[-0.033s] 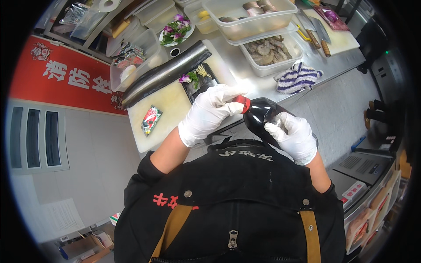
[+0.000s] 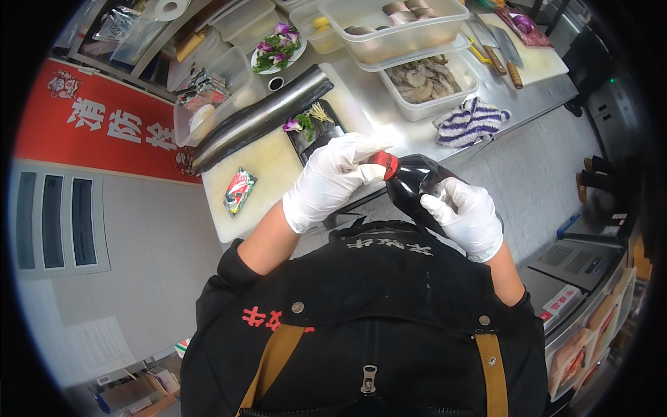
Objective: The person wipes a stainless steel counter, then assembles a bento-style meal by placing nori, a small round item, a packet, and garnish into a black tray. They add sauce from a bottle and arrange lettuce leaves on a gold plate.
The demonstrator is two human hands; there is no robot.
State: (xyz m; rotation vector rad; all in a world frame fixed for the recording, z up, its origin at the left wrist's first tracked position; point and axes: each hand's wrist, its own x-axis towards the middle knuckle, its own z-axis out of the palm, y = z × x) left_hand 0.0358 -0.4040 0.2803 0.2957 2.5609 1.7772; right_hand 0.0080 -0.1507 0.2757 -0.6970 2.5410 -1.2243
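Observation:
I hold a large dark bottle point(image 2: 420, 174) with a red cap, tilted over the table's front edge. The fingers of my gloved left hand point(image 2: 330, 177) pinch the red cap point(image 2: 386, 165). My gloved right hand point(image 2: 467, 217) is wrapped round the bottle's body, which hides part of it. Just beyond my left hand lies a black tray point(image 2: 313, 133) with green garnish and a purple flower. A long dark eel-like fish point(image 2: 264, 117) stretches across the white cutting board point(image 2: 221, 174), and a small printed sachet point(image 2: 240, 191) lies near the board's left edge.
Clear tubs stand at the back, one holding shrimp point(image 2: 424, 80). A striped cloth point(image 2: 474, 124) sits near the table's right edge. Two cleavers point(image 2: 506, 48) rest on another board. A small dark sauce dish point(image 2: 276, 83) and a flower plate point(image 2: 280, 50) stand behind the fish.

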